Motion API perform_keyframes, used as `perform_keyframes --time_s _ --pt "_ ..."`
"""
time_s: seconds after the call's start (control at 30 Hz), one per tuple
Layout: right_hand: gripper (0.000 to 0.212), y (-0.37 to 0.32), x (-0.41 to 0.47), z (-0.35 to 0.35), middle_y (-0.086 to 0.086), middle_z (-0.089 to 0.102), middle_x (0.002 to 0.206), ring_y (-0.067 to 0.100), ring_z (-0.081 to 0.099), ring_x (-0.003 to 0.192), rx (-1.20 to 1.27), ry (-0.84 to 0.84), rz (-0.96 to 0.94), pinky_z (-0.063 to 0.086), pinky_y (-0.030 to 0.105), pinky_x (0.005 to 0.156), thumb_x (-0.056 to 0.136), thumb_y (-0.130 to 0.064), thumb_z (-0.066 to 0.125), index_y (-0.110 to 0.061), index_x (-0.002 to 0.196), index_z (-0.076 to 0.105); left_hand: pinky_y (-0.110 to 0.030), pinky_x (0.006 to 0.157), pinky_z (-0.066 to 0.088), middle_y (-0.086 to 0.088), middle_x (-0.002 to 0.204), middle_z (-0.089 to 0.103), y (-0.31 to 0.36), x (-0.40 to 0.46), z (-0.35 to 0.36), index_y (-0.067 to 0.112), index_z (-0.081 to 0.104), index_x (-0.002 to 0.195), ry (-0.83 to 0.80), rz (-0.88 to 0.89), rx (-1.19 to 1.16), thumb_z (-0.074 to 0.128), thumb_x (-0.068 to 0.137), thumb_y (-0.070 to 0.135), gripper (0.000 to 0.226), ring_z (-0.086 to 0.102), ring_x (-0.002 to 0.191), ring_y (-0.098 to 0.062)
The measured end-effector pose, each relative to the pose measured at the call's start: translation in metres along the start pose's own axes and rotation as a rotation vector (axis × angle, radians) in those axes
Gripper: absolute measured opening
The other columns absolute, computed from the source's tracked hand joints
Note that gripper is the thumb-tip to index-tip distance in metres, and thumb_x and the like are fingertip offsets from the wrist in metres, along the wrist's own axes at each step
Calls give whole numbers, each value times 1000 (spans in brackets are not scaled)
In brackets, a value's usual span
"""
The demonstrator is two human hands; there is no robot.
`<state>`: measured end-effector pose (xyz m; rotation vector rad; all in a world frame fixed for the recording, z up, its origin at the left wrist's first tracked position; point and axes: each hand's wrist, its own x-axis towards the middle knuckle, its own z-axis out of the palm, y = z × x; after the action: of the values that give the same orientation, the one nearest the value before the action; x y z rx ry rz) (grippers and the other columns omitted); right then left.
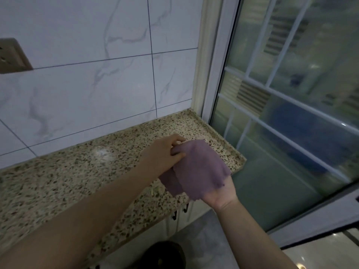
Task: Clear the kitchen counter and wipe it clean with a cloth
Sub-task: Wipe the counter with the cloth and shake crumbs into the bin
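I see the counter (64,183) beneath my hands bare; my left hand (165,154) and right hand (219,193) together grip the cloth (200,169), so wiping remains

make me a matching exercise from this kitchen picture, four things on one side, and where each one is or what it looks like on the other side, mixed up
Things:
1. cloth
2. counter
3. wall socket
4. window

Descriptions:
A. speckled stone, running along the tiled wall
B. purple, held in both hands
C. on the right, with white bars across the glass
D. on the tiles at the far left edge

Pairs: 1-B, 2-A, 3-D, 4-C
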<state>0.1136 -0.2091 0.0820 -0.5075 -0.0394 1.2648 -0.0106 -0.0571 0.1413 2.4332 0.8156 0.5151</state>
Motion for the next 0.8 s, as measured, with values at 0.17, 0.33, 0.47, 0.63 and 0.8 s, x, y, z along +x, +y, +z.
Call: perform_keyframes --time_s 0.17,0.33,0.47,0.63,0.8 --pt "66 -14 17 -12 14 69 121 33 67 105 48 75 -14 58 50 83 56 -26 77 -8 119 68 -3 63 37 11 104 64 -36 22 32 31 60 121 -40 -193 -196 65 90 36 32 55 80 8" --pt "44 -72 75 -23 13 74 108 30 73 93 -54 115 3 60 45 79 55 -25 80 -9 96 80 -10 63 41 9 106 62 -78 47 62 31 60 122 -115 -376 -205 56 95 40 29 55 82 5" --pt "44 -126 160 -23 7 71 115 22 64 108 -319 165 25 50 39 97 95 -49 52 -16 111 75 -17 59 50 6 114 62 -102 66 76 34 57 123 -142 -560 -255 50 98 41 27 65 86 -11" --pt "39 -136 275 -29 -38 51 127 -8 45 119 -1613 -78 10 33 7 103 101 -58 32 -48 132 53 -16 67 49 6 121 64 -126 96 105 27 59 126 -59 -696 -176 49 99 36 30 61 93 -9" --pt "57 -116 355 -100 -3 4 166 16 -3 153 -2111 -253 39 -10 35 123 108 -37 23 -18 158 4 -35 107 39 -1 146 48 -156 134 147 23 52 136 -49 -756 14 47 100 32 38 45 133 -21"
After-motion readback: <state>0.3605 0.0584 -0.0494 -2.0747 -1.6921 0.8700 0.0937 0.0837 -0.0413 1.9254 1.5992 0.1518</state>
